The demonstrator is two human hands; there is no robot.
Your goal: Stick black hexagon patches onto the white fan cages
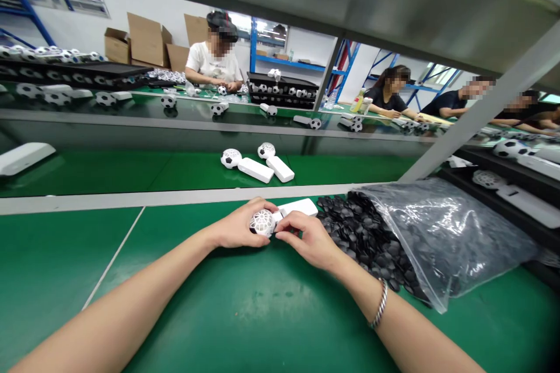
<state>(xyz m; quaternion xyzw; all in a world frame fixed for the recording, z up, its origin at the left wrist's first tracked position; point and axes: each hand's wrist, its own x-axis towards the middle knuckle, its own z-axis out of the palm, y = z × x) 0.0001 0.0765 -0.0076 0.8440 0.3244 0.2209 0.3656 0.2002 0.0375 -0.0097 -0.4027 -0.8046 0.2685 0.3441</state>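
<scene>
A white football-shaped ball [262, 223] with an open lattice shell and a few black patches is in my left hand [242, 224], thumb and fingers curled around its left side. A white oblong body [300, 208] lies behind my right hand, by a pale connecting part at the ball's right. My right hand [308, 237] is closed in a pinch against the ball's right edge. A small dark bit, apparently a black piece, shows at its fingertips. Right of that hand, loose black pieces [363, 233] spill from a clear plastic bag [455, 239].
Two similar ball-and-body units [256, 169] lie on the green strip beyond the white ledge [175, 198]. More units [220, 108] line the belt behind. A slanted post [476, 99] and black trays [525, 198] stand at right. Co-workers [214, 61] sit across; a shelf hangs overhead.
</scene>
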